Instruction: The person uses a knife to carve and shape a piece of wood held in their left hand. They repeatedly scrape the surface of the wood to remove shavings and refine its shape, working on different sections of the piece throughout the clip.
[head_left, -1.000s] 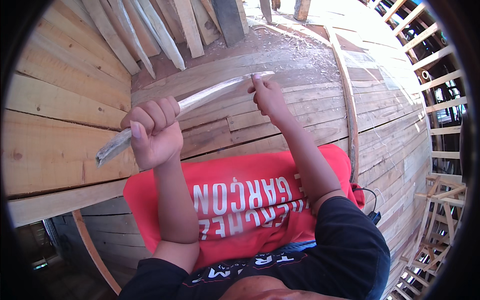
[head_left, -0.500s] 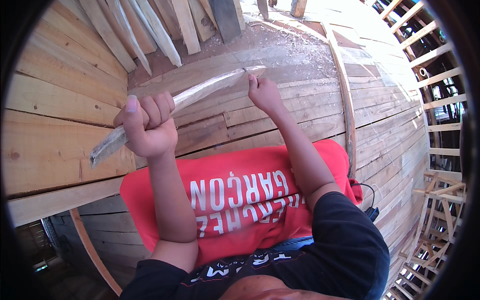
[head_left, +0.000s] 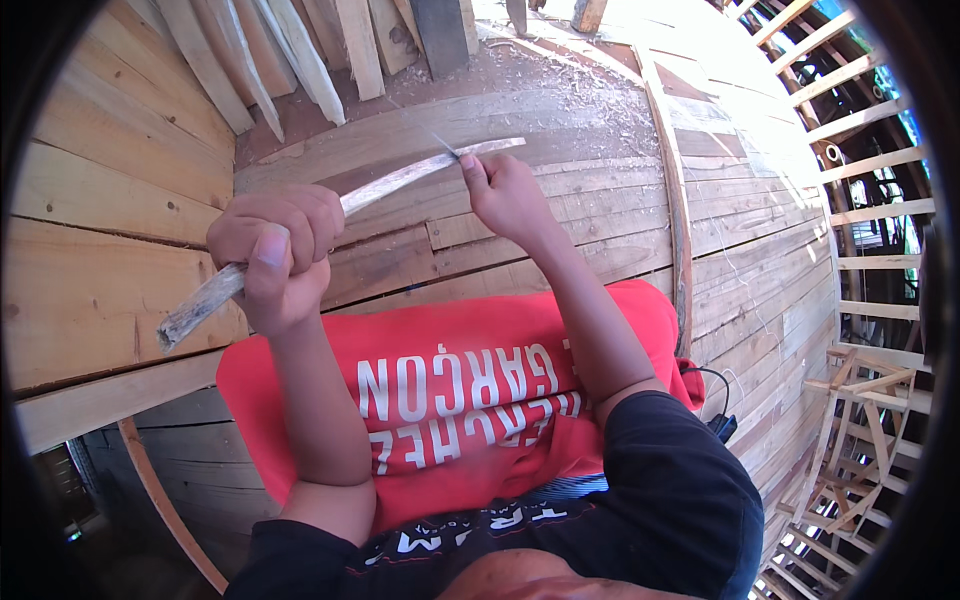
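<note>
A long, slightly curved wooden stick [head_left: 395, 183] slants up to the right above my lap, its bark-grey end low at the left and its pale end at the right. My left hand [head_left: 278, 245] is closed round it near the grey end, thumb pressed over the wood. Closed as well, my right hand [head_left: 510, 197] is beside the pale end. From its thumb side a thin knife blade [head_left: 447, 147] points up and left across the stick. The knife's handle is hidden in the fist. Red cloth [head_left: 300, 365] with white lettering covers my lap.
Several wooden boards and strips [head_left: 360, 50] lean at the far left, by a plank wall [head_left: 120, 220]. Wood shavings [head_left: 590, 95] litter the plank floor [head_left: 560, 225] ahead. A black device with a cable [head_left: 722, 428] lies at the right, near slatted wooden frames [head_left: 870, 430].
My right hand has moved left along the stick, and the knife blade shows more plainly. My left thumb, raised before, now lies lower against the stick. The view has shifted slightly.
</note>
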